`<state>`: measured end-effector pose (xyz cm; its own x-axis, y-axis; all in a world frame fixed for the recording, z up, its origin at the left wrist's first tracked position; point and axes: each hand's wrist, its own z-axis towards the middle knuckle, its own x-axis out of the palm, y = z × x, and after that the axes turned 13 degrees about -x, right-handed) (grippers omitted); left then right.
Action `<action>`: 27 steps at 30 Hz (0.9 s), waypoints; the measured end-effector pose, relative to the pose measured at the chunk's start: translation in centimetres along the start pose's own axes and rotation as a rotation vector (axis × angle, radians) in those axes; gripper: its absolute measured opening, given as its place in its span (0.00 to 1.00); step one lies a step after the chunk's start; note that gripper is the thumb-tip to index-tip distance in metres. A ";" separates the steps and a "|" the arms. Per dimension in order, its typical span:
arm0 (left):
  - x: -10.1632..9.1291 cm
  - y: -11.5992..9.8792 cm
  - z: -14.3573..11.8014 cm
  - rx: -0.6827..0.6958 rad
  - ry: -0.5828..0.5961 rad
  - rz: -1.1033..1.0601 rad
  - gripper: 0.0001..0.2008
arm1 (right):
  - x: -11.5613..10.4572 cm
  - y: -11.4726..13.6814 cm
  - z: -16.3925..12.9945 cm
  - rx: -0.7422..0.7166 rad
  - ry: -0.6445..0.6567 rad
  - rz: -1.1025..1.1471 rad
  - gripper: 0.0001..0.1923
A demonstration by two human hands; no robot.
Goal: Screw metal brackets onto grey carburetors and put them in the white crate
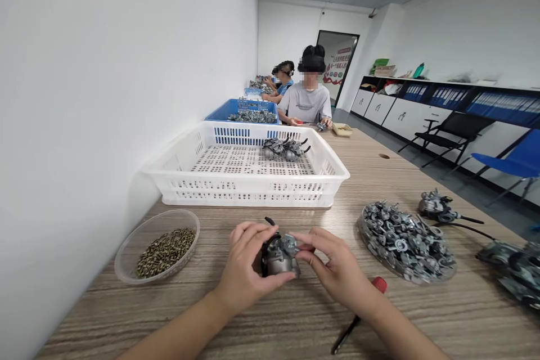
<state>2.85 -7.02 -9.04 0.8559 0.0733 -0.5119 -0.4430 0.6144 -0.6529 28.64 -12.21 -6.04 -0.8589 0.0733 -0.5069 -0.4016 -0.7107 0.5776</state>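
Note:
My left hand [248, 267] is wrapped round a grey metal carburetor [278, 266] with black fittings, held just above or on the table. The fingers of my right hand [331, 264] pinch a small silver metal part [290, 243] against the carburetor's upper right side. Beneath my right wrist lies a screwdriver [346, 335] with a red handle, partly hidden by the forearm. A clear round bowl [122, 261] of small brass-coloured screws [166, 251] stands to the left. At the right, a clear dish [366, 244] is heaped with small metal parts [407, 239].
A white plastic crate [253, 191] holding several carburetors [284, 149] stands ahead, with a blue crate [219, 109] behind it. More carburetors [436, 205] lie along the right side. A wall [84, 95] borders the left. Across the table sits a co-worker [306, 102], with others beyond.

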 end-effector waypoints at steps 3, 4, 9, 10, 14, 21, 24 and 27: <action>0.3 0.8 -0.3 -0.100 0.110 0.089 0.55 | -0.9 -1.2 0.1 0.037 -0.071 -0.028 0.16; 0.5 1.0 -0.5 -0.112 0.158 0.100 0.56 | -1.1 -1.6 0.1 0.051 -0.085 -0.031 0.15; 1.1 1.5 -1.0 -0.150 0.292 0.164 0.50 | -1.5 -3.2 -0.1 0.100 -0.073 0.000 0.13; 1.1 1.5 -1.0 -0.151 0.299 0.171 0.50 | -1.4 -3.3 -0.1 0.110 -0.065 0.014 0.13; 1.0 1.3 -1.0 -0.151 0.294 0.150 0.47 | -0.8 -3.1 -0.3 0.153 -0.036 0.084 0.13; 0.7 0.8 -1.1 -0.165 0.296 0.111 0.46 | 0.3 -2.4 -0.2 0.180 -0.110 0.184 0.14; 0.3 0.0 -1.2 -0.227 0.306 0.065 0.43 | 0.4 -2.1 -0.3 0.146 -0.190 0.197 0.15; 0.1 -0.6 -1.2 -0.250 0.309 0.036 0.37 | 0.6 -1.6 -0.4 0.093 -0.179 0.214 0.13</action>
<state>2.91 -8.33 -9.34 0.7352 -0.1717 -0.6557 -0.5549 0.4030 -0.7277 28.91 -11.33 -7.46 -0.9664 0.0569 -0.2507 -0.2254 -0.6565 0.7198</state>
